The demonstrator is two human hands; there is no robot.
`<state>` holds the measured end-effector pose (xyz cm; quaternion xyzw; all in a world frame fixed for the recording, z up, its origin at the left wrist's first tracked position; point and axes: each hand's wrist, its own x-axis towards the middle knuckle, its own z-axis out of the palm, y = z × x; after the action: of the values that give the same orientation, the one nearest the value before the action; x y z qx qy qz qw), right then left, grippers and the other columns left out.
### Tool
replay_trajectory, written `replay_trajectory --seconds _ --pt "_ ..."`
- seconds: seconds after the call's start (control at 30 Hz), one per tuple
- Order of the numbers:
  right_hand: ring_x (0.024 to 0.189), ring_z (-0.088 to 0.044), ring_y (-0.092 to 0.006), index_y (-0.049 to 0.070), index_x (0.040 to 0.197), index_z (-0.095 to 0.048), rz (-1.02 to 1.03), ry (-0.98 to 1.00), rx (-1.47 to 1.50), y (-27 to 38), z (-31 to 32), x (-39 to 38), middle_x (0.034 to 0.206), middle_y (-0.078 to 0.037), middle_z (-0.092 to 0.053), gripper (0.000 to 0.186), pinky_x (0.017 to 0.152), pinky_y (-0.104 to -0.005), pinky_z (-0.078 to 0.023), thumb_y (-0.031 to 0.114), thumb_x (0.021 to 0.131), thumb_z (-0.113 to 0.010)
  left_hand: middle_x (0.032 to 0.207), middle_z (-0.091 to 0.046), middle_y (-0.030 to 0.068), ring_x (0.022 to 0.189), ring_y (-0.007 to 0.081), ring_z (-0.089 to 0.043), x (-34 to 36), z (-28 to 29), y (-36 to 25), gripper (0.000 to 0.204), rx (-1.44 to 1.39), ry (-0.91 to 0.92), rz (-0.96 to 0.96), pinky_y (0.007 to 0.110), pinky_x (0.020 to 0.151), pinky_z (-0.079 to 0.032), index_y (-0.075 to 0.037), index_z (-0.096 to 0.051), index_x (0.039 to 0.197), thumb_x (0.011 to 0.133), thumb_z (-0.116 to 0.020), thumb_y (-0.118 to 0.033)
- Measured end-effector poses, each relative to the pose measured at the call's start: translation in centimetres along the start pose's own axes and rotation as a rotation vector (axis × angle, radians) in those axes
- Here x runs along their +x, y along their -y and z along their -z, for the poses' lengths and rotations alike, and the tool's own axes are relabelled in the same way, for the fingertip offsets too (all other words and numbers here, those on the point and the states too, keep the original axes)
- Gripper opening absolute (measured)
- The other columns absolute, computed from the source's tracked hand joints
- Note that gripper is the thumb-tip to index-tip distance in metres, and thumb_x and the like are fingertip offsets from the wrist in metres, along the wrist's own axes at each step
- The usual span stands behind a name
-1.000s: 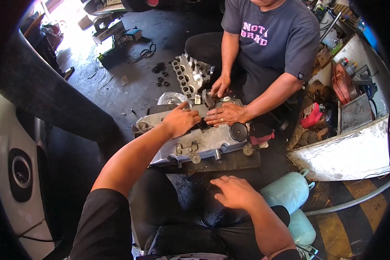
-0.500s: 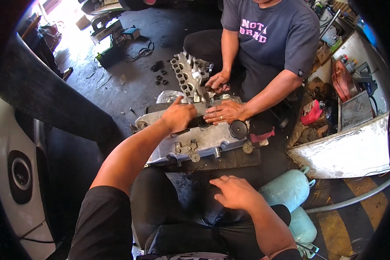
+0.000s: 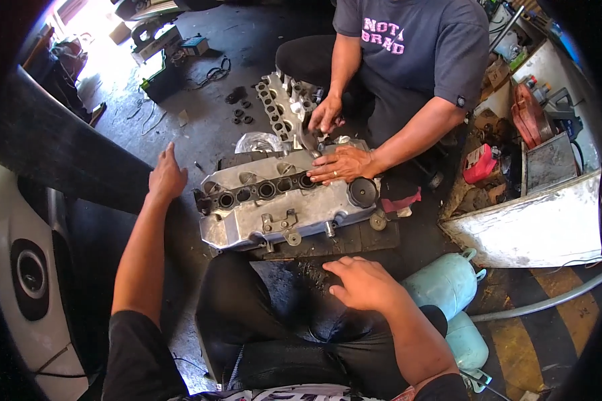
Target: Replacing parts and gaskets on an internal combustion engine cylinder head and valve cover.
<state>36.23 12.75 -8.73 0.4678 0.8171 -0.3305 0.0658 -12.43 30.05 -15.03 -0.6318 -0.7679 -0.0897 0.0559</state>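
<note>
A silver engine valve cover lies across a dark board in front of my knees, with a row of round holes along its middle. My left hand is held out left of the cover, apart from it, index finger stretched forward and nothing visible in it. Over my right thigh, my right hand hangs open and empty, fingers extended. Across from me, a co-worker's hand lies flat on the cover's far right. The co-worker's other hand grips a dark tool, its kind partly hidden.
Beyond the cover sit another metal engine part and a clear plastic bag. Several black rubber rings lie on the floor. A white bin of parts and teal tanks stand right; a car bumper is left.
My left hand has left the valve cover and swung out to the left, uncovering the holes. My right hand stays over my thigh. The co-worker's flat hand remains on the cover.
</note>
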Motion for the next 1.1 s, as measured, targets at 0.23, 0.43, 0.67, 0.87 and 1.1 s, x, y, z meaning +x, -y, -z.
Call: replay_trajectory --seconds 0.23,0.43,0.67,0.87,1.1 --pt "0.126 -0.061 -0.0365 0.009 0.140 -0.061 -0.153 0.001 0.022 -2.3 1.3 0.0 0.134 -0.016 -0.065 0.052 0.107 -0.0489 -0.049 0.033 0.094 -0.067 0.099 -0.071 0.0163 0.087 0.0267 -0.071 -12.8 13.3 -20.5 0.029 -0.854 0.635 -0.524 0.039 0.080 -0.056 -0.003 -0.069 0.117 0.089 -0.069 -0.009" --pt "0.125 -0.063 -0.0365 0.007 0.129 -0.068 -0.414 -0.221 0.072 -6.2 3.0 -0.5 0.134 -0.016 -0.067 0.045 0.108 -0.0474 -0.049 0.034 0.093 -0.068 0.093 -0.071 0.0229 0.093 0.0454 -0.069 -21.2 8.0 -27.8 0.030 -0.615 1.111 -1.140 0.056 0.081 -0.056 -0.003 -0.066 0.106 0.096 -0.061 -0.031" --pt "0.137 -0.054 -0.0375 0.005 0.127 -0.071 -0.535 -0.159 -0.004 -9.6 -1.2 -0.1 0.148 -0.020 -0.057 0.046 0.115 -0.0456 -0.044 0.035 0.092 -0.070 0.112 -0.074 0.0230 0.111 0.0416 -0.070 -25.5 -5.8 -29.9 0.038 -0.315 1.205 -1.142 0.052 0.095 -0.055 -0.002 -0.071 0.117 0.095 -0.064 -0.032" --pt "0.145 -0.046 -0.0387 0.007 0.123 -0.073 -0.573 -0.092 -0.022 -10.2 -3.9 0.7 0.154 -0.026 -0.049 0.046 0.120 -0.0443 -0.039 0.038 0.089 -0.073 0.121 -0.072 0.0255 0.117 0.0419 -0.068 -24.1 -4.3 -31.2 0.041 -0.494 1.267 -1.084 0.051 0.101 -0.053 0.002 -0.074 0.117 0.096 -0.064 -0.032" --pt "0.139 -0.052 -0.0427 0.011 0.121 -0.075 -0.565 -0.050 -0.030 -9.4 -4.1 1.3 0.158 -0.032 -0.042 0.047 0.117 -0.0459 -0.043 0.040 0.084 -0.076 0.125 -0.070 0.0246 0.121 0.0404 -0.066 -23.2 -3.7 -31.2 0.045 -0.507 1.248 -1.079 0.049 0.103 -0.052 0.004 -0.068 0.123 0.096 -0.062 -0.031"
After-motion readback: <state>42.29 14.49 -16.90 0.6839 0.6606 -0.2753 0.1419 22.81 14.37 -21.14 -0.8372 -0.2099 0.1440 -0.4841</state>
